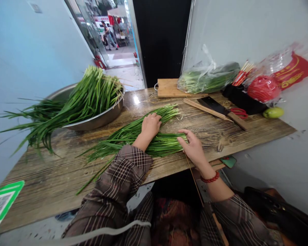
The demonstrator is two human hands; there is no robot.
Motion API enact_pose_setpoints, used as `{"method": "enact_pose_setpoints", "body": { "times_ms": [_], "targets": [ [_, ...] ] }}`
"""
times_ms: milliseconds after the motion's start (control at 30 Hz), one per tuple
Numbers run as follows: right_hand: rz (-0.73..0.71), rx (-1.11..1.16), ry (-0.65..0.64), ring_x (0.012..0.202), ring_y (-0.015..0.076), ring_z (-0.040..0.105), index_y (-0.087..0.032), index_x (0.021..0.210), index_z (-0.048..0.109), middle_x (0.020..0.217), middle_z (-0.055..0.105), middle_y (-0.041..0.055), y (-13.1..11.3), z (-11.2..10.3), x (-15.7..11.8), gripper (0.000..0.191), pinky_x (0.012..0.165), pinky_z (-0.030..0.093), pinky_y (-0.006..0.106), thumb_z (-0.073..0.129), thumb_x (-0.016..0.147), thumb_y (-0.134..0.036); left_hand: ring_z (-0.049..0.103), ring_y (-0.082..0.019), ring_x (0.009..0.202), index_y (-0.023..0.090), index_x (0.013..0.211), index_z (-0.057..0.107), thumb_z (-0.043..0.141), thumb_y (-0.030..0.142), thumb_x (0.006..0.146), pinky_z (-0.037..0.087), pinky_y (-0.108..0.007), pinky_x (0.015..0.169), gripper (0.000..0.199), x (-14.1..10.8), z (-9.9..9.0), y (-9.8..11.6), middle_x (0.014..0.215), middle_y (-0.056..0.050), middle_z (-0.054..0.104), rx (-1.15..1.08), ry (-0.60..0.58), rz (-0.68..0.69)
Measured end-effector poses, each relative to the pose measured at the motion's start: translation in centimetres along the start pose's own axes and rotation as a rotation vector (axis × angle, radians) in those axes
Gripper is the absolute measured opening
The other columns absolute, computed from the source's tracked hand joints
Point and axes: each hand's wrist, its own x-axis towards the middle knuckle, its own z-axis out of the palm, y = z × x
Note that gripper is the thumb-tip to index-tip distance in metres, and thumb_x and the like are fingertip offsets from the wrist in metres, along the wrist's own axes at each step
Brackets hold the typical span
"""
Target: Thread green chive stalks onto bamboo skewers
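Two bunches of garlic chives lie side by side on the wooden table, leaves to the left and pale stem ends to the right. My left hand point(151, 127) is closed with curled fingers on the far bunch of chives point(168, 112). At the stem ends of the near bunch of chives point(166, 142), my right hand point(192, 145) has its thumb and forefinger apart, touching or very close to the stems. A thin strand point(193, 177) runs down from below the right hand; whether the fingers hold it is hidden. A few loose stalks point(96, 176) lie beside my left sleeve.
A metal basin point(97, 121) heaped with chives stands at the left. Along the right lie a cutting board point(166, 88), bagged greens point(207, 78), wooden skewers point(206, 108), a cleaver point(220, 111), red scissors point(239, 113) and a green fruit point(273, 112). The table's near edge borders my lap.
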Motion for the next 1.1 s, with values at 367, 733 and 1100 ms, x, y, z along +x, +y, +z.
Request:
{"method": "enact_pose_setpoints", "body": {
  "times_ms": [367,733,1100],
  "targets": [
    [0.013,0.017,0.004,0.078,0.0179,0.059,-0.018,0.109,0.061,0.092,0.066,0.0048,0.1,0.1,0.0,0.03,0.071,0.045,0.03,0.056,0.084,-0.034,0.056,-0.018,0.079,0.016,0.075,0.064,0.053,0.009,0.074,0.046,-0.031,0.078,0.013,0.1,0.4,-0.7,0.083,-0.005,0.06,-0.436,0.196,-0.076],
    [0.001,0.008,0.015,0.088,0.0196,0.062,-0.018,0.111,0.063,0.102,0.068,0.0071,0.5,0.1,0.1,0.032,0.08,0.048,0.032,0.057,0.084,-0.033,0.063,-0.014,0.075,0.015,0.1,0.07,0.049,0.007,0.074,0.049,-0.026,0.073,0.034,-0.9,-1.1,1.0,0.084,-0.003,0.07,-0.717,0.065,0.015],
    [0.032,0.011,0.008,0.07,0.0165,0.059,-0.018,0.116,0.062,0.093,0.068,0.005,0.5,0.1,0.1,0.037,0.065,0.049,0.03,0.055,0.085,-0.034,0.063,-0.015,0.081,0.014,0.08,0.072,0.057,0.014,0.079,0.048,-0.028,0.079,0.015,-1.5,-2.3,1.5,0.083,-0.006,0.068,-0.64,-0.112,0.262]
  ]
}}
